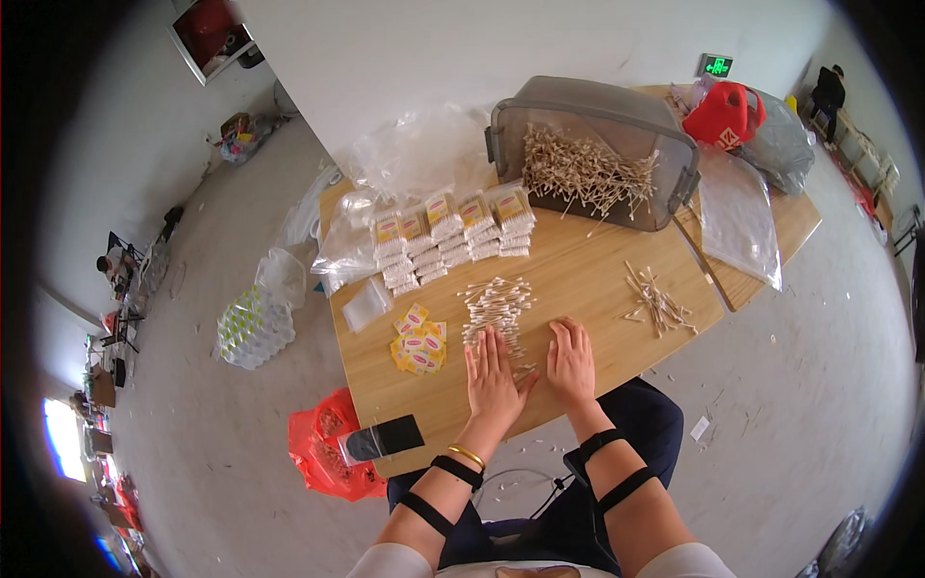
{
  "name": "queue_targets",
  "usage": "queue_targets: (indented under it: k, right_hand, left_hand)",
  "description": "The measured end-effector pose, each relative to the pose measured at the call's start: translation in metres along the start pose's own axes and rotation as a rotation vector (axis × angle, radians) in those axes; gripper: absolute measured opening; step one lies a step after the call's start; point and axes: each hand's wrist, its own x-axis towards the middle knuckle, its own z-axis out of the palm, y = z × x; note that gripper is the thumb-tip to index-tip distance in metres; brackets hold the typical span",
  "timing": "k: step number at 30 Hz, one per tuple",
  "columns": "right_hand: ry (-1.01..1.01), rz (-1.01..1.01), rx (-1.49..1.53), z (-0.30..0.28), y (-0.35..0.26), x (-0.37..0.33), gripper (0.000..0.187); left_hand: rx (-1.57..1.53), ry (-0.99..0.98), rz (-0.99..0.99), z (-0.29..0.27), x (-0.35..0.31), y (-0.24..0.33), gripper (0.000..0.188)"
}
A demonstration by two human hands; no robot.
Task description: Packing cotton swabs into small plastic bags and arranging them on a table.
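Observation:
A bed of cotton swabs (pixel 495 301), laid mostly side by side, covers the middle of the wooden table. My left hand (pixel 495 383) lies flat over its near end, fingers stretched out and touching the swabs; a few swab tips show beside the thumb. To the right of the swabs, my right hand (pixel 571 368) rests on the tabletop with its fingers extended and nothing visible in it. A pile of small yellow-and-white cards (pixel 420 343) sits left of my left hand. Farther right is a loose heap of cotton swabs (pixel 659 303).
Behind the swabs stand stacked packs of swabs (pixel 445 217) and a tipped grey plastic bin (pixel 578 96) with many loose swabs inside. A dark phone-like slab (pixel 385 438) lies at the near left edge, above a red bag (pixel 323 443). Clear bags (pixel 368 304) lie left.

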Motion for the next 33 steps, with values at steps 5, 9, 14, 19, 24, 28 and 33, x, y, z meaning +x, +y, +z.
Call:
queue_targets:
  k: [5,9,14,19,24,28,33]
  right_hand:
    - [-0.029,0.024,0.023,-0.005,-0.007,0.001,0.032]
    - [-0.013,0.007,0.004,-0.003,-0.004,0.000,0.032]
    - [-0.011,-0.001,0.004,-0.003,-0.003,-0.001,0.032]
    - [-0.030,-0.005,-0.024,-0.002,-0.003,0.000,0.032]
    - [-0.026,0.014,-0.061,0.000,-0.002,-0.001,0.032]
    - [-0.013,-0.005,-0.034,0.000,-0.001,0.000,0.033]
    - [0.000,-0.014,-0.032,-0.002,-0.004,0.000,0.032]
  left_hand:
    - [-0.085,-0.120,0.172,-0.005,-0.025,-0.009,0.100]
    - [-0.108,-0.085,0.213,-0.007,-0.051,-0.004,0.099]
    - [-0.095,-0.094,0.082,-0.007,-0.054,0.009,0.099]
    - [-0.080,-0.006,0.012,-0.001,-0.027,0.007,0.097]
    - [-0.065,0.037,-0.026,0.004,-0.020,0.008,0.097]
    - [-0.012,0.050,0.069,-0.001,-0.006,-0.007,0.096]
    - [-0.017,-0.050,0.099,-0.001,-0.019,-0.010,0.096]
